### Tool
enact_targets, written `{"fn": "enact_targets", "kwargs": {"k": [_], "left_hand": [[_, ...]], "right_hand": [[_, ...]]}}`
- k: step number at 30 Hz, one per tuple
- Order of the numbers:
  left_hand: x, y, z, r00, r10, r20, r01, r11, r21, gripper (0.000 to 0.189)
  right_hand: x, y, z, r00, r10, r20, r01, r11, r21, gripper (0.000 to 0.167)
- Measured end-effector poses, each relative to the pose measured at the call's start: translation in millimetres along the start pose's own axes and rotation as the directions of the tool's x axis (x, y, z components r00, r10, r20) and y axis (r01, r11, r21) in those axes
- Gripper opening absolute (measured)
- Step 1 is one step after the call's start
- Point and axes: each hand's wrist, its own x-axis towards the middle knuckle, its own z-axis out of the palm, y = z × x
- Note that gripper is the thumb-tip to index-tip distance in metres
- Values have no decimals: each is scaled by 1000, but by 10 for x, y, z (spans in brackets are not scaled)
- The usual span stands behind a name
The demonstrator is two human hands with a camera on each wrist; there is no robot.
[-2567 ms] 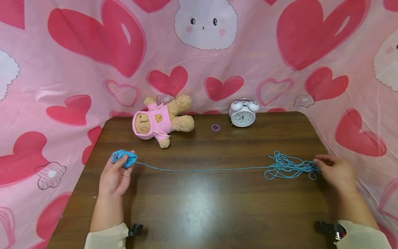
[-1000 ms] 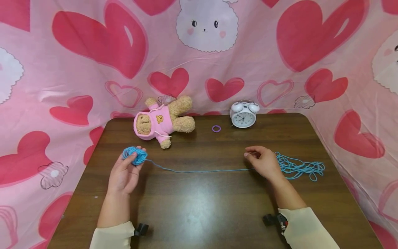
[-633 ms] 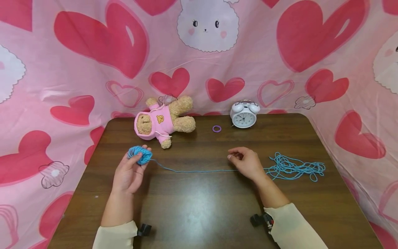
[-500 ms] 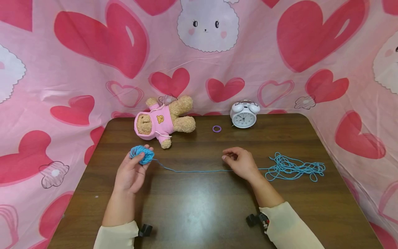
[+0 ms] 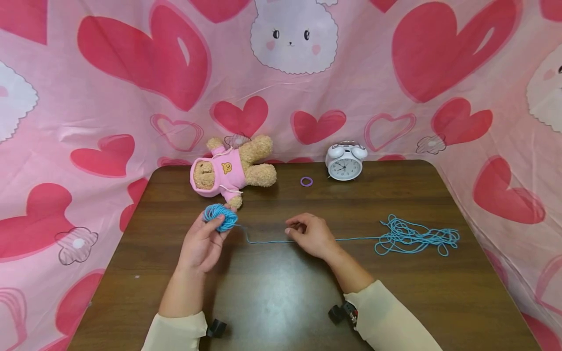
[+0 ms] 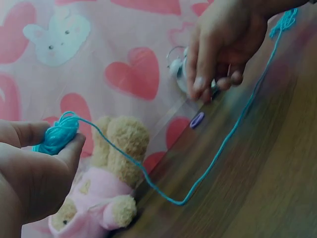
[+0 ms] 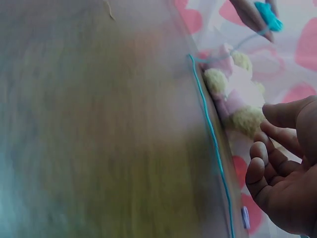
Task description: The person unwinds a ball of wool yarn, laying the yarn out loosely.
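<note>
My left hand (image 5: 203, 246) holds a small wound bundle of blue yarn (image 5: 221, 217) between thumb and fingers, raised over the table near the teddy bear. From the bundle a single strand (image 5: 268, 242) drops to the wood and runs right. It passes beneath my right hand (image 5: 312, 237) to a loose tangle of the same yarn (image 5: 417, 236) on the right side. Nothing shows between the right hand's loosely bent fingers (image 7: 267, 144); in the right wrist view the strand (image 7: 210, 129) lies apart from them.
Along the back of the wooden table (image 5: 281, 302) lie a teddy bear (image 5: 230, 168) in a pink hoodie and a purple ring (image 5: 306, 182). A white alarm clock (image 5: 345, 162) stands beside the ring. Behind hangs a pink cloth (image 5: 281, 87) printed with hearts.
My right hand has left the yarn tangle and moved left above the strand. The left hand has shifted right with the bundle, and the strand between them has gone slack.
</note>
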Motion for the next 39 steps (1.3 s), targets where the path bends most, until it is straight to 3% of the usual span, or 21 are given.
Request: {"fn": "enact_targets", "kwargs": {"k": [8, 14, 21, 32, 39], "left_hand": [[-16, -85, 155, 999, -38, 27, 38, 999, 15, 28], [-3, -120, 282, 996, -66, 57, 66, 998, -3, 35], [-8, -135, 369, 994, -75, 73, 77, 997, -28, 38], [-14, -94, 339, 997, -55, 57, 56, 998, -14, 36], [-5, -70, 233, 999, -25, 32, 25, 1000, -1, 29]], "right_hand": [[41, -92, 210, 991, -81, 103, 79, 997, 21, 29], [52, -138, 360, 977, -165, 132, 163, 986, 22, 31], [63, -174, 477, 975, -170, 145, 169, 985, 25, 28], [46, -187, 512, 973, -181, 140, 178, 983, 33, 7], [17, -153, 404, 973, -197, 117, 194, 980, 40, 7]]}}
